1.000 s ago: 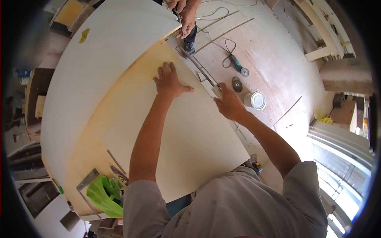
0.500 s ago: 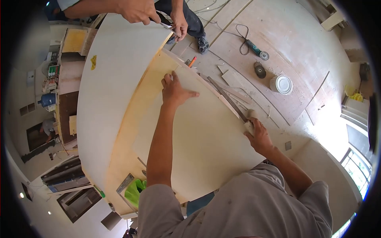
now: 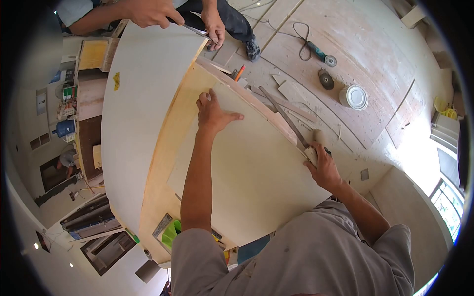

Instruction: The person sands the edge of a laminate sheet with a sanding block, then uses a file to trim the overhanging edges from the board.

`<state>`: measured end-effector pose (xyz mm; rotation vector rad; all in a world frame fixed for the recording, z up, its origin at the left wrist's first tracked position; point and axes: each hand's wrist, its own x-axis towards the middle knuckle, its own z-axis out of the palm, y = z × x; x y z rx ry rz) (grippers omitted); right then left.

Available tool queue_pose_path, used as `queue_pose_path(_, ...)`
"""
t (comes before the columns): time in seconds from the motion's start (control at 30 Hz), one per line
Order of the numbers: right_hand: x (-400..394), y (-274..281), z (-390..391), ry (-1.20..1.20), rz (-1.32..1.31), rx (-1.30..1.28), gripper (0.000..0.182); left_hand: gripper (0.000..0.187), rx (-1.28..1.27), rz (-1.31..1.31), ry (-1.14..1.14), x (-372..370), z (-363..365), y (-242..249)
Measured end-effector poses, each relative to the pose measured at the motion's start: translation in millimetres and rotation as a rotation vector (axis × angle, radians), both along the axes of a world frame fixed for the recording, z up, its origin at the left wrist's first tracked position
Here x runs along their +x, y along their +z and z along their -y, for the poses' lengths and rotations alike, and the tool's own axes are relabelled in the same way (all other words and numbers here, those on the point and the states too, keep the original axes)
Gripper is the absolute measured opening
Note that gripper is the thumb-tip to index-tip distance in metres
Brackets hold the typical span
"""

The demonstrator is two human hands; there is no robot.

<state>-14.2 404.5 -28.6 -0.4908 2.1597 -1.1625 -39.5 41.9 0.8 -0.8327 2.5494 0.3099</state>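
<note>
My left hand (image 3: 212, 116) rests on a pale board (image 3: 242, 177), fingers up and thumb stretched out to the side. Along the right edge of that board, my right hand (image 3: 323, 167) is closed around the light handle of a long, flat dark file (image 3: 282, 114). Its blade slants up and left beside the edge. At the top, a co-worker's hands (image 3: 150, 14) hold a thin metal tool (image 3: 193, 29) at the corner of a larger white curved panel (image 3: 136, 93). A light wooden strip (image 3: 163, 143) runs between panel and board.
On the dusty floor boards lie an angle grinder (image 3: 321, 54) with its cord, a round dark disc (image 3: 326, 79) and a white bucket (image 3: 354, 97). Offcuts (image 3: 296, 96) sit near the board's edge. A green cloth-like item (image 3: 170, 233) lies at the lower left.
The view has shifted slightly. The co-worker's hands and tool have moved a little left. My left hand stays on the board, and my right hand keeps hold of the file.
</note>
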Motion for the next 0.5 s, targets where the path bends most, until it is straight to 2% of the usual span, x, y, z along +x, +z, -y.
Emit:
queue_pose_path(0.27, -12.8, 9.3, 3.7, -0.006, 0.122, 0.003, 0.056, 0.135, 0.014, 0.007, 0.006, -0.8, 0.6, 2.7)
queue_pose_path(0.5, -7.9, -0.4, 0.9, -0.014, 0.078, 0.027, 0.056, 0.129, -0.008, -0.023, -0.037, 2.9, -1.9, -3.1)
